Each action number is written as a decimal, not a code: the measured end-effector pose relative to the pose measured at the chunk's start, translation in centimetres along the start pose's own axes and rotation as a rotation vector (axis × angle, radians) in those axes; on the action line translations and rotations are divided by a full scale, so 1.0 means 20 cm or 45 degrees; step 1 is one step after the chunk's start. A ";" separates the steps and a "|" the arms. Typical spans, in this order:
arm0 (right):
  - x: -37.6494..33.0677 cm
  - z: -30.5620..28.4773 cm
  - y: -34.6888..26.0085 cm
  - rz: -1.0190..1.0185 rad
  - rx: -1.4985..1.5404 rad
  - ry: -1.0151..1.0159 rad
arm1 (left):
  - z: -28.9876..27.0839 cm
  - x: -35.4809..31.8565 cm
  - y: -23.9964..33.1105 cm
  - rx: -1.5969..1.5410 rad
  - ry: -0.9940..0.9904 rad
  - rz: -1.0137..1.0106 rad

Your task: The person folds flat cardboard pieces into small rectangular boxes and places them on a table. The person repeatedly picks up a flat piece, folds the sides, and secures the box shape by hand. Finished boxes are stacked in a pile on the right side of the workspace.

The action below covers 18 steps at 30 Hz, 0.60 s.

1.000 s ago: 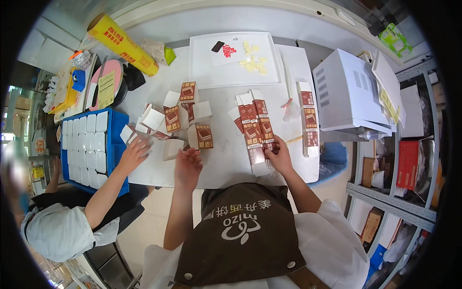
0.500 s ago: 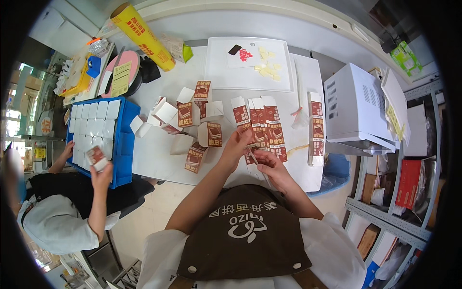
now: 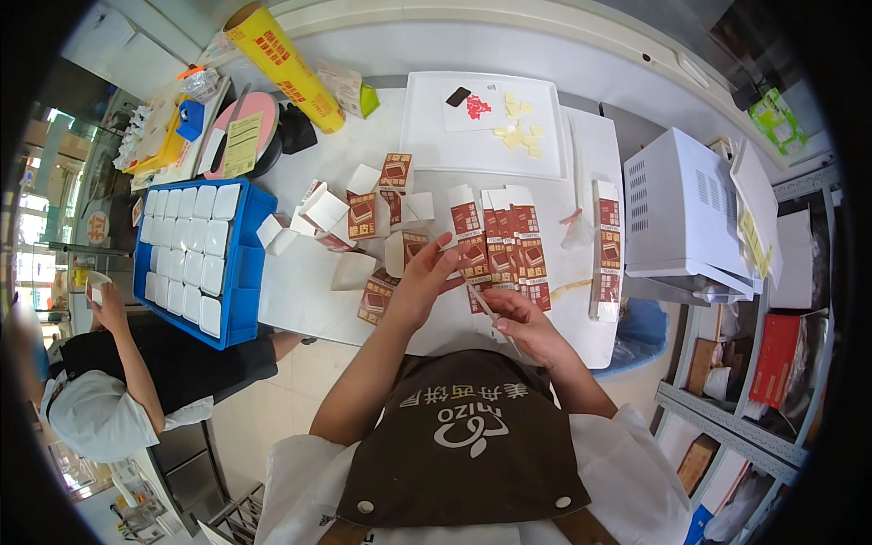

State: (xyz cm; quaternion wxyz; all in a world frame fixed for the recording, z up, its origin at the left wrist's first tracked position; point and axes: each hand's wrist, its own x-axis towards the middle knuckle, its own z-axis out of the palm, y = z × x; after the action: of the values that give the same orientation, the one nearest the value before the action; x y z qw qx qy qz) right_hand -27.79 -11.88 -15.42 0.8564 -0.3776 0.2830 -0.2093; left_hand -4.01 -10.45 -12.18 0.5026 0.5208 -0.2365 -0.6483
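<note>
Cartons of thin, glossy card, brown-red with white end flaps, lie flat and overlapping on the smooth white table. One more, the blank, is a pale, narrow strip seen almost edge-on, slanting in front of the pile near the table's front edge. The right hand has it pinched along its lower part, thumb and fingers closed with only the card's thickness between them. The left hand is at its upper end, half open, thumb and forefinger parted; whether the other fingers touch the card I cannot tell.

Just left of that hand, opened boxes stand and lean at odd angles, squared and hollow, some showing matt white insides. A straight stack of the same card lies along the table's right side, with a crumpled clear bag beside it. Beyond the pile is a shallow, smooth-rimmed tray. At left, a hard blue crate holds rows of glossy, round-cornered white tubs.
</note>
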 end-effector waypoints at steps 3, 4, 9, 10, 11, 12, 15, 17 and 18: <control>0.00 0.02 -0.02 0.001 0.195 -0.010 | -0.04 -0.02 0.00 -0.077 -0.028 0.029; -0.01 0.02 -0.05 0.010 0.233 0.007 | -0.05 -0.02 0.01 -0.084 -0.006 0.032; -0.01 0.03 -0.09 -0.031 -0.067 -0.037 | -0.06 -0.06 0.01 -0.076 0.085 0.008; -0.01 0.03 -0.08 0.001 -0.103 -0.050 | -0.05 -0.06 -0.01 -0.078 0.095 -0.002; 0.02 0.04 -0.08 0.035 -0.139 -0.083 | -0.06 -0.05 -0.04 -0.077 0.122 -0.004; 0.02 0.05 -0.07 -0.013 -0.171 -0.034 | -0.10 -0.05 -0.04 -0.065 0.178 0.008; 0.02 0.02 0.00 -0.076 -0.064 0.017 | -0.15 -0.03 -0.09 -0.089 0.018 0.121; 0.01 0.01 0.02 -0.070 0.064 0.005 | -0.10 -0.07 0.00 -0.081 -0.076 0.097; 0.01 0.05 0.01 -0.061 0.083 -0.012 | -0.11 -0.09 0.03 -0.097 -0.116 0.102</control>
State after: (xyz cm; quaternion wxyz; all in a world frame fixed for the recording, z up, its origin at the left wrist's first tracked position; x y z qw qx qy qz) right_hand -26.98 -11.40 -15.19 0.8644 -0.3571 0.2627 -0.2372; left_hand -1.79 -8.67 -11.63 0.5362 0.4613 -0.2550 -0.6592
